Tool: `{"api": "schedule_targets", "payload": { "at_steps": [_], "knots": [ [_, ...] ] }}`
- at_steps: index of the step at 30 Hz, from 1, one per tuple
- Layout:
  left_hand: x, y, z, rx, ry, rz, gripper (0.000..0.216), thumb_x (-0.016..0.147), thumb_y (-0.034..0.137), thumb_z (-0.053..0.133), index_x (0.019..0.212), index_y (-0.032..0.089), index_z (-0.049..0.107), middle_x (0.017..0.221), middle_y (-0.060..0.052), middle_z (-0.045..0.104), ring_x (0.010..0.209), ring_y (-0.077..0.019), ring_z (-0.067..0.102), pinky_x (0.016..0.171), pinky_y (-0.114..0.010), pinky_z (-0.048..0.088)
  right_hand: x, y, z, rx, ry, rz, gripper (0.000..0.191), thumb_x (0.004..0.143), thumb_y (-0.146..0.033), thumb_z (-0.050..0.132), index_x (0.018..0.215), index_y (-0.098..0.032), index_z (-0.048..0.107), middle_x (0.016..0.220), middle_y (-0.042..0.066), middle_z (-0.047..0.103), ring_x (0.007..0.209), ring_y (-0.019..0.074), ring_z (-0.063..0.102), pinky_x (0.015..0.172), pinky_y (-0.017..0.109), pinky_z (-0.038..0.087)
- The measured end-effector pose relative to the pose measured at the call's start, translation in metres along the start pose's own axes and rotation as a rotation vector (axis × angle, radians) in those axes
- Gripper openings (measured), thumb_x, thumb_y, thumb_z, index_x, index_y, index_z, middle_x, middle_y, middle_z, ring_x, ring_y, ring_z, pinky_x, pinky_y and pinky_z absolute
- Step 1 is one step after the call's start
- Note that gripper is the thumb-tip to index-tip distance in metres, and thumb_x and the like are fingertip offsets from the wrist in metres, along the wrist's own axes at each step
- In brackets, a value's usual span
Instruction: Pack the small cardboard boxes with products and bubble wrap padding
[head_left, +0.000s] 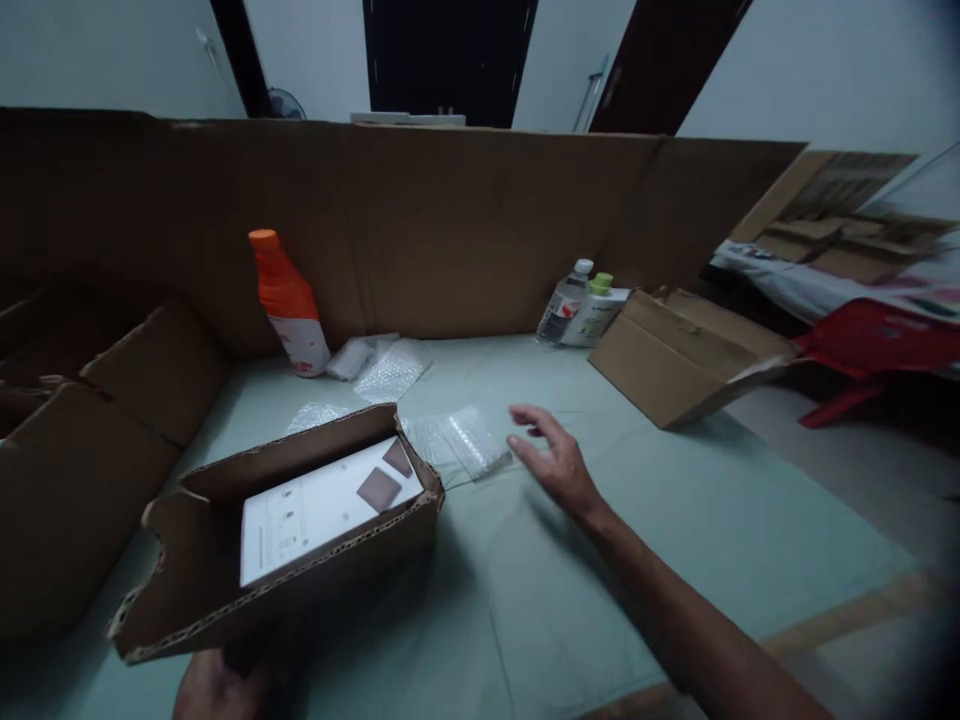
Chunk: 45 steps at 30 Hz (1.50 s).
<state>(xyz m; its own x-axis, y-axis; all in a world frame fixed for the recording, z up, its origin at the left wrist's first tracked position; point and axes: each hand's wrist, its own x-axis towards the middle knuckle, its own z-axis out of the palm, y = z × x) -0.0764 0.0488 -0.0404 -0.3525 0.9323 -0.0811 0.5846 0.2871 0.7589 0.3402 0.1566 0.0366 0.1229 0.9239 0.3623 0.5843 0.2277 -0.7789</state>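
Note:
An open cardboard tray with cut-out edges is tilted at the front left. Inside it lies a white printed box or card with two brown squares on its face. At the tray's near lower edge is my left hand, gripping it from beneath, its fingers mostly hidden. My right hand hovers over the table to the right of the tray, fingers apart and holding nothing. Just left of its fingertips is a clear bubble-wrap pouch, lying flat and not clearly touched.
Behind the tray stand an orange-capped bottle and more bubble wrap. A water bottle, a green-capped container and a cardboard box are at the back right. Cardboard boxes line the left; a cardboard wall closes the back.

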Motion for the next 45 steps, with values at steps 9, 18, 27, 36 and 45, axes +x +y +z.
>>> {"api": "schedule_targets", "payload": {
  "at_steps": [9, 18, 27, 36, 45],
  "knots": [
    [0.047, 0.066, 0.029, -0.180, -0.038, 0.079, 0.067, 0.064, 0.060, 0.068, 0.112, 0.015, 0.059, 0.108, -0.015, 0.072, 0.102, -0.0370, 0.068, 0.082, -0.044, 0.055, -0.019, -0.035, 0.056, 0.162, -0.422, -0.245, 0.071, 0.080, -0.025, 0.064, 0.147, -0.018, 0.044, 0.144, 0.016, 0.054, 0.128, 0.0296, 0.054, 0.105, 0.049, 0.045],
    [0.019, 0.056, 0.047, -0.369, -0.059, 0.075, 0.071, 0.083, 0.046, 0.062, 0.144, 0.020, 0.038, 0.144, -0.017, 0.052, 0.136, -0.0303, 0.049, 0.111, -0.044, 0.040, 0.012, 0.012, 0.026, -0.338, -0.247, -0.220, 0.055, 0.067, 0.001, 0.060, 0.117, -0.019, 0.071, 0.135, 0.016, 0.063, 0.130, 0.0330, 0.052, 0.107, 0.050, 0.037],
    [-0.050, 0.053, 0.046, -0.270, -0.076, 0.354, 0.044, 0.086, 0.047, 0.062, 0.121, 0.021, 0.062, 0.136, -0.015, 0.058, 0.129, -0.0330, 0.054, 0.111, -0.056, 0.040, -0.033, -0.037, -0.028, 0.195, 0.086, 0.025, 0.030, 0.095, -0.041, 0.054, 0.103, -0.019, 0.073, 0.088, 0.004, 0.072, 0.078, 0.0205, 0.065, 0.070, 0.031, 0.052],
    [-0.070, 0.103, 0.060, -0.827, -0.788, 0.221, 0.101, 0.071, 0.068, 0.073, 0.151, 0.019, 0.036, 0.147, -0.019, 0.050, 0.134, -0.0355, 0.049, 0.112, -0.048, 0.038, -0.099, -0.082, -0.006, 0.741, -0.047, 0.349, 0.034, 0.075, -0.051, 0.078, 0.088, -0.020, 0.071, 0.076, 0.003, 0.071, 0.075, 0.0221, 0.066, 0.065, 0.031, 0.053],
    [-0.113, 0.073, 0.061, -0.810, -0.920, -0.188, 0.053, 0.076, 0.049, 0.076, 0.113, 0.013, 0.064, 0.080, -0.002, 0.064, 0.070, -0.0134, 0.058, 0.067, -0.024, 0.041, -0.116, -0.024, 0.037, 0.703, -0.088, 0.582, 0.040, 0.075, -0.051, 0.072, 0.097, -0.019, 0.063, 0.085, 0.005, 0.070, 0.074, 0.0197, 0.067, 0.060, 0.029, 0.055]
  ]
}}
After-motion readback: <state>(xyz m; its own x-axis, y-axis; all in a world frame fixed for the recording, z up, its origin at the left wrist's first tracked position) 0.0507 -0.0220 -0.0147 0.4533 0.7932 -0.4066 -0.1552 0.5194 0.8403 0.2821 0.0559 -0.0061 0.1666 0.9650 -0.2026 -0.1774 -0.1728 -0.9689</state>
